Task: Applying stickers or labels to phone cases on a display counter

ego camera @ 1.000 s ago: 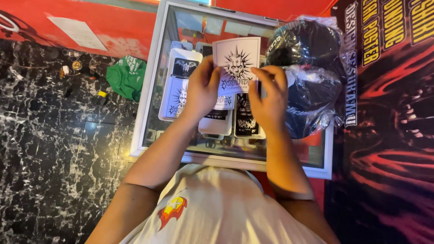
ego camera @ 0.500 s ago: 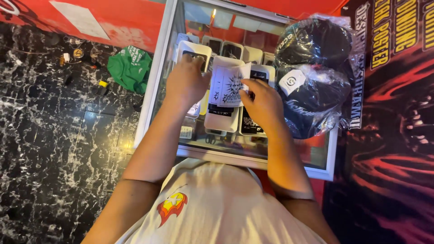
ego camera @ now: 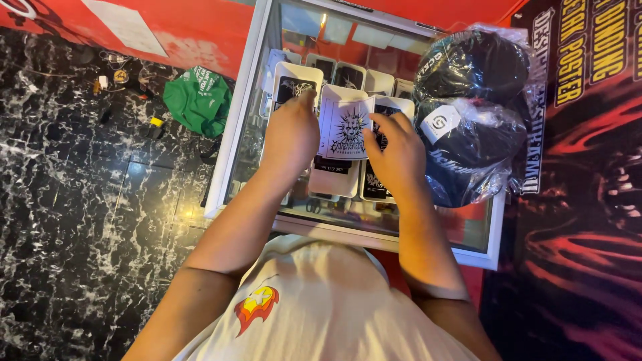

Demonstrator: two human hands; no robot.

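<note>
At frame centre, both hands, left [ego camera: 291, 137] and right [ego camera: 394, 155], grip a white black-printed card [ego camera: 346, 124] over black-and-white cards [ego camera: 334, 175] laid on the glass-topped surface [ego camera: 249, 113].

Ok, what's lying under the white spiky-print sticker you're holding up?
Under the white sticker, black-and-white sticker sheets lie in rows on the glass display case. The left hand and right hand cover parts of them, so their full designs can't be seen.

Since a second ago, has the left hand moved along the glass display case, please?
Yes. The left hand has shifted left off the white spiky-design card onto a neighbouring white packet, nearer the glass display case's left frame.
</note>
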